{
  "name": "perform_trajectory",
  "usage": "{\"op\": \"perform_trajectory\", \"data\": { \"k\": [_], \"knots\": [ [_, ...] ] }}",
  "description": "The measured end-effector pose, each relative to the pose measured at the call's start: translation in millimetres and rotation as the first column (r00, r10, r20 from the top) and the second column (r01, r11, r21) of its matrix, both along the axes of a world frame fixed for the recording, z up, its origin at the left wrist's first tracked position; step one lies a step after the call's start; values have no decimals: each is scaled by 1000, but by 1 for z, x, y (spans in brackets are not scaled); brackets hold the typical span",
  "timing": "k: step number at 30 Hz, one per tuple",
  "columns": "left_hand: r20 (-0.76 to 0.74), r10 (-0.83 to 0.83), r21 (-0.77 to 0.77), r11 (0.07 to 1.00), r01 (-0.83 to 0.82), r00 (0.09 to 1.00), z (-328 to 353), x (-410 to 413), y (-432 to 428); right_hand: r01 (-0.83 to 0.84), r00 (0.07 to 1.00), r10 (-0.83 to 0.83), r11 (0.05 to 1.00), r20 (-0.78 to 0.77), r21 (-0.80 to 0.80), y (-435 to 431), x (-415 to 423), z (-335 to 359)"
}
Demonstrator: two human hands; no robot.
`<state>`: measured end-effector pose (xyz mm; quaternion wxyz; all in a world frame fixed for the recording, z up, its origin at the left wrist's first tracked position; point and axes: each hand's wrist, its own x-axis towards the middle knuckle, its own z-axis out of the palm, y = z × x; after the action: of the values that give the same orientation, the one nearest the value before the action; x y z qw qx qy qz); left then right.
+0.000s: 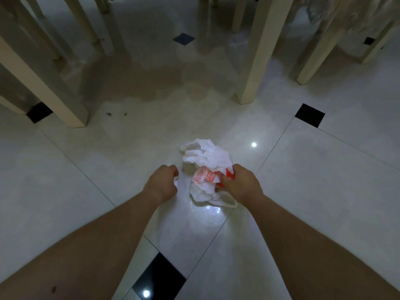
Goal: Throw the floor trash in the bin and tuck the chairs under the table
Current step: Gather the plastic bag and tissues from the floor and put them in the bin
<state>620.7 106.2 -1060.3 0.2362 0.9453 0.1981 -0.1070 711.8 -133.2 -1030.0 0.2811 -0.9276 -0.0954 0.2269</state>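
Observation:
A crumpled white plastic bag with red-orange print (206, 167) lies on the glossy tiled floor in front of me. My right hand (240, 182) grips its right side, fingers closed over the red printed part. My left hand (163, 180) is curled into a fist just left of the bag, with a bit of white plastic showing at its fingers. Beneath the bag sits a clear round plastic piece (207, 215), partly hidden. Cream wooden legs of chairs and a table (259, 50) stand beyond the bag.
More cream furniture legs (54, 89) crowd the left side. Small dark specks (116, 114) lie on the floor near them. White fabric (346, 11) hangs at the top right. The floor is pale tile with small black inset squares (310, 115).

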Motion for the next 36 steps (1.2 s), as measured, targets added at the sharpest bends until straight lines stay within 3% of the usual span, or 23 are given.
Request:
{"op": "perform_trajectory", "data": {
  "k": [6, 12, 18, 25, 36],
  "knots": [
    [65, 14, -64, 998, -10, 998, 33, -12, -2, 20, 1000, -20, 1000, 21, 3, 1, -18, 23],
    [87, 40, -102, 994, -31, 995, 117, -29, 6, 28, 998, -28, 1000, 58, 1, 7, -26, 104],
    [127, 88, -111, 991, -74, 988, 243, -59, 20, 13, 998, -15, 1000, 68, 28, 25, -47, 233],
    [138, 162, -95, 984, -149, 977, 437, -107, 47, -58, 997, 52, 993, 61, 104, 55, -84, 419],
    [182, 316, -87, 948, -305, 931, 694, -227, 94, -238, 971, 238, 954, 19, 182, 129, -164, 673]
  ]
}}
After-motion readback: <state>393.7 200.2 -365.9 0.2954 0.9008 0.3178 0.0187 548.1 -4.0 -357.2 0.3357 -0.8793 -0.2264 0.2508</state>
